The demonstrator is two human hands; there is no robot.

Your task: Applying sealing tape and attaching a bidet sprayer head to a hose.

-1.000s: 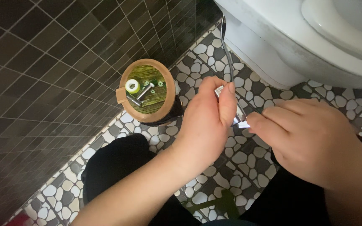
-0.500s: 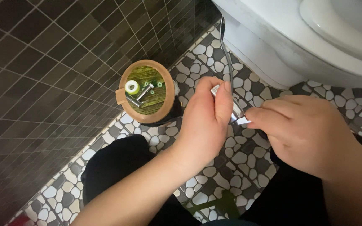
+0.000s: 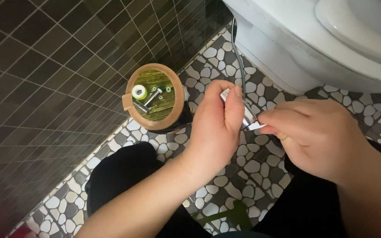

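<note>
Left of the fingers, a round wooden tray (image 3: 179,102) holds a white tape roll (image 3: 139,91) and small metal fittings (image 3: 151,97); a white toilet (image 3: 314,48) stands beyond them on the pebble-patterned floor (image 3: 243,172).

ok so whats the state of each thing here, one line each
left hand: closed around the metal fitting
right hand: pinching white tape at the fitting's end
metal fitting: held off the floor, tilted
round wooden lid: lying flat, holding small parts
tape roll: lying on the lid
toilet seat: down
</note>
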